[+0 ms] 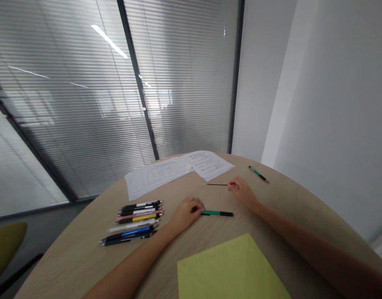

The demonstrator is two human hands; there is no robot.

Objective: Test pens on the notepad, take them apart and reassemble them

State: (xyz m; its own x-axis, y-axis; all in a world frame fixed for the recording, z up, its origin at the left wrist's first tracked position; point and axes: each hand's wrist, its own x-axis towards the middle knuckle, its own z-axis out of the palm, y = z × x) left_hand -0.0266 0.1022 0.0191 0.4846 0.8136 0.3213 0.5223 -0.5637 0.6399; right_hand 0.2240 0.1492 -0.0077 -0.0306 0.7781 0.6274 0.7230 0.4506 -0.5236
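My left hand (187,212) rests on the table with its fingers closed on one end of a green and black pen (218,213). The other end of that pen points right. Farther back, my right hand (239,189) pinches a thin dark pen refill (217,184), which extends leftward with its pale tip just in front of the papers. To the right of that hand lies another green and black pen (258,174). Left of my left hand is a row of several pens (138,217) in black, white, pink, yellow and blue, side by side.
Printed sheets (160,174) lie at the back of the round wooden table (166,265). A yellow-green sheet or pad (228,270) is at the near edge between my forearms. A glass partition with blinds (184,74) stands behind, and a yellow-green chair (7,245) is at the left.
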